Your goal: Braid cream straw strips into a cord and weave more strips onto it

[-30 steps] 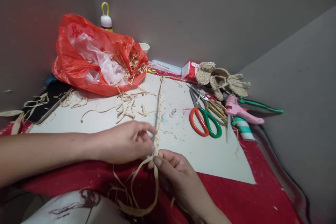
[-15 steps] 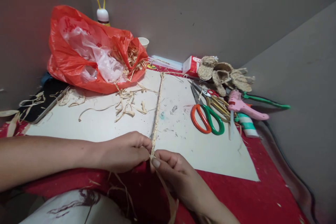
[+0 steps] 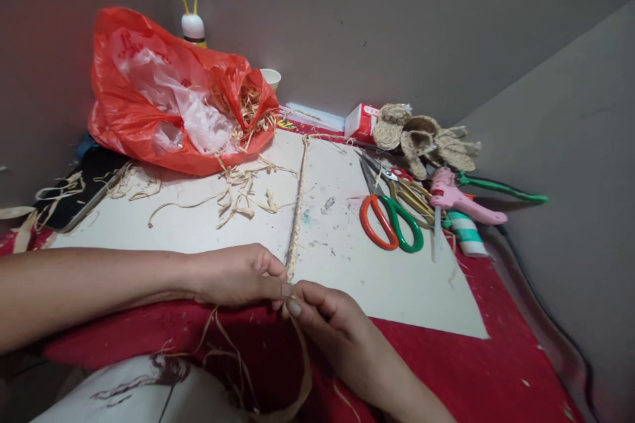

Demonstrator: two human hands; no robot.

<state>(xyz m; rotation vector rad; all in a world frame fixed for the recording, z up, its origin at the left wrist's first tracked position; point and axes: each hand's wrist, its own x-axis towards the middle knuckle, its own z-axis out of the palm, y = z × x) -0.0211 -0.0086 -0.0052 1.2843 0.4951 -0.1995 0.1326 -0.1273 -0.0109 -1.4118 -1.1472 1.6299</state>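
Note:
A straw-coloured raffia braid (image 3: 299, 205) runs down the white board (image 3: 342, 284) to its near edge, where both hands meet on it. My left hand (image 3: 251, 277) pinches the braid's lower end with thumb and fingers. From the right, my right hand (image 3: 330, 324) pinches the same end, thumb on top, its tip close to the left thumb. Loose raffia strands (image 3: 305, 370) hang from the pinch toward the lap. The braid's very end is hidden by the fingertips.
An orange-red plastic bag (image 3: 129, 125) with raffia stands at back left, near loose scraps (image 3: 241, 192) and a black phone (image 3: 84, 188). On the right lie scissors (image 3: 389, 221), a pink glue gun (image 3: 456, 198), a striped roll (image 3: 466, 234) and woven straw pieces (image 3: 421, 135).
My left hand, partly lifted off a second ago, has closed in at the braid's end beside my right. The loose strands below have swung. The view has shifted slightly.

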